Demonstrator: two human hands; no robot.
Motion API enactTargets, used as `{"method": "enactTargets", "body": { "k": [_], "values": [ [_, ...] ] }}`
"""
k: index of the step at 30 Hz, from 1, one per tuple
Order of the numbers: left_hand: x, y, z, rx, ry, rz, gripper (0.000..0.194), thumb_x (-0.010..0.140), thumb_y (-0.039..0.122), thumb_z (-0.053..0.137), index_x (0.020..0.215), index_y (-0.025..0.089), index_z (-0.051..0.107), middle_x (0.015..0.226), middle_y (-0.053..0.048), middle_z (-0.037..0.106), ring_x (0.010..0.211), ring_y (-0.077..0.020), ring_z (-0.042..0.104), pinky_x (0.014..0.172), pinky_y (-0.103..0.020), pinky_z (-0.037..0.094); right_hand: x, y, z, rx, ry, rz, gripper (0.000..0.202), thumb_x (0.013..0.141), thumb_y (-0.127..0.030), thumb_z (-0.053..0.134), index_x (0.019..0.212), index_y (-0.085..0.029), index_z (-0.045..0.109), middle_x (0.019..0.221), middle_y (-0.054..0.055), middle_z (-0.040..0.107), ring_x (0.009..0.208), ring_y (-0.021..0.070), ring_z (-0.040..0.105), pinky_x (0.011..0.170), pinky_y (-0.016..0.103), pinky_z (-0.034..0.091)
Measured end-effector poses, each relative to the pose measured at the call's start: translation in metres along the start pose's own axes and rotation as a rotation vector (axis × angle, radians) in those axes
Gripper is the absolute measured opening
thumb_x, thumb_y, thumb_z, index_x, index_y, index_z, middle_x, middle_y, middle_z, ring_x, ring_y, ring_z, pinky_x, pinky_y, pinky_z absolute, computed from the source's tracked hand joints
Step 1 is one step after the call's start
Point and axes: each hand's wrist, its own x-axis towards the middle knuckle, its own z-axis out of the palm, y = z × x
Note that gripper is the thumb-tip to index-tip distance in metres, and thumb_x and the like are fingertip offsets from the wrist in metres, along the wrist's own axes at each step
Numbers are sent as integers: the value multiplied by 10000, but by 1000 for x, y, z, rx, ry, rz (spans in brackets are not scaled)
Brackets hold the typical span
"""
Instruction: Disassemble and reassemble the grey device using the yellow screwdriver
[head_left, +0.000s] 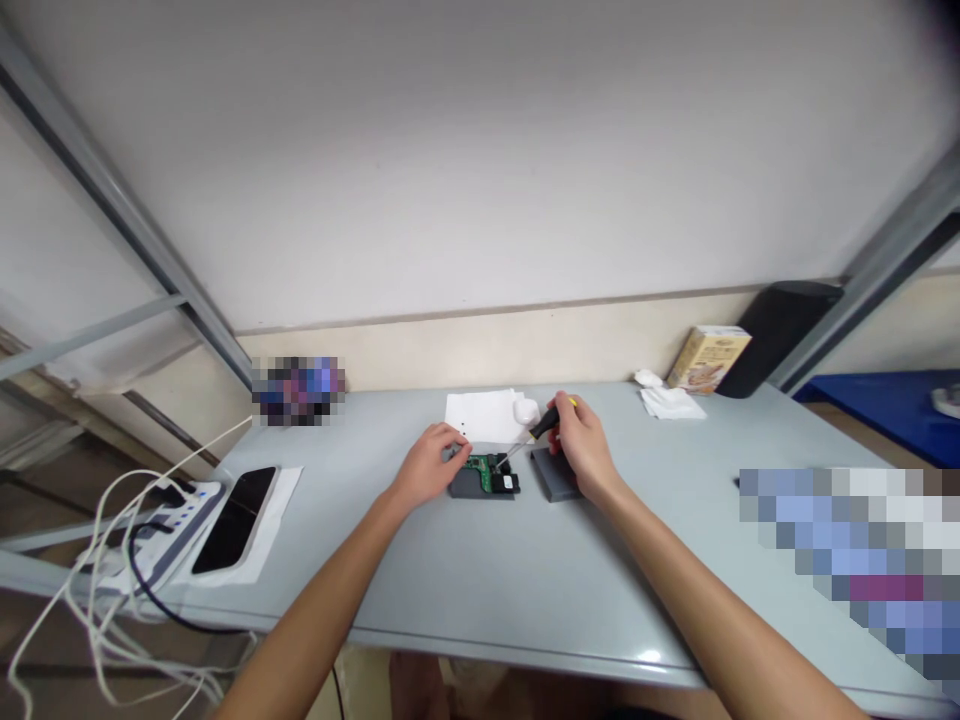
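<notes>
My right hand [581,440] is closed around a screwdriver [551,418] with a black and yellow handle, its thin shaft slanting down to the left. The tip meets a green circuit board [486,470] with black parts, set in a dark grey casing [471,488]. At the board's upper left, my left hand [435,462] has its fingers bent and thumb near the edge; whether it pinches anything is too small to tell. A second dark grey casing piece [555,476] lies partly under my right hand.
White paper [480,412] and a round white object [526,411] lie behind the board. At left are a phone [237,520], a power strip [176,525] and loose cables. A yellow box [709,358], crumpled tissue [670,400] and a black cylinder [784,335] stand at back right.
</notes>
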Motion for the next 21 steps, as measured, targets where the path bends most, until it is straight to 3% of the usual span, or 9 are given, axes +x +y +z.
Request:
{"method": "enactTargets", "body": {
  "k": [21],
  "values": [
    [0,2,-4,47,-30,-11,186,984,302,590,881,220,720,921,-51,703,927,-218,630,830,-339,491,-5,-7,0,-14,0,12,391,934,-631,511,862,-250,558,497,-59,501,446,158,471,496,292,361]
  ]
}}
